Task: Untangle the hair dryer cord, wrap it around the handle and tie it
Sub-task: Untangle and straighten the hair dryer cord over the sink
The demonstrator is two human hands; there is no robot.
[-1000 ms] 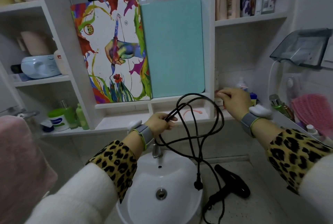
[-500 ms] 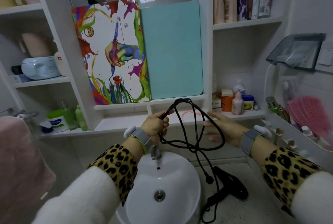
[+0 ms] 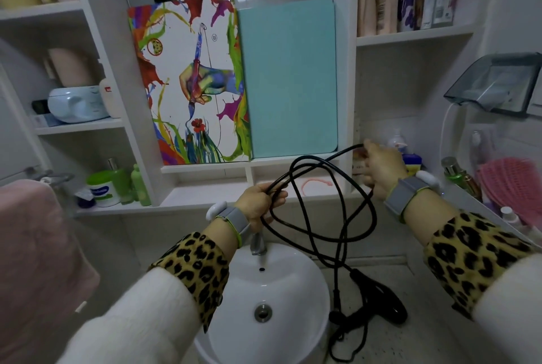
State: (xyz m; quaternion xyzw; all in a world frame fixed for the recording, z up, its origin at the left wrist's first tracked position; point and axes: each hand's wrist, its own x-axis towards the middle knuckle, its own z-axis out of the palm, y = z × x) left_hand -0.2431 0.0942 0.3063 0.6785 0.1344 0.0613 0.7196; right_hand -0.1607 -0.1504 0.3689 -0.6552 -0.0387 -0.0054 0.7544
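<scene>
**Right hand draws one strand of the cord out to the right**

The left hand (image 3: 259, 201), at the centre of the frame above the sink (image 3: 281, 284), is closed in a fist around a bundle of strands of the black cord (image 3: 311, 234). The right hand (image 3: 381, 170), at centre right, pinches a single strand between thumb and fingertips, the other fingers loosely curled, and holds it up toward the shelf (image 3: 410, 36) area.

Half a second ago the right hand was open, fingers spread, next to the loops and gripping nothing. It has since taken a strand and pulled it up and to the right, so that one run of cord now stretches nearly straight between the two hands. The remaining loops have opened wider and hang between the hands, crossing each other in several places.

The hair dryer (image 3: 381, 299) lies on the counter at lower right, just beside the sink, with the cord trailing down to it in a small tangle near its handle.

Judging from this, the untangling step is under way and unfinished: one strand is being separated, but crossings remain, and no wrapping around the handle has begun. Which end the pinched strand leads to cannot be told.
</scene>
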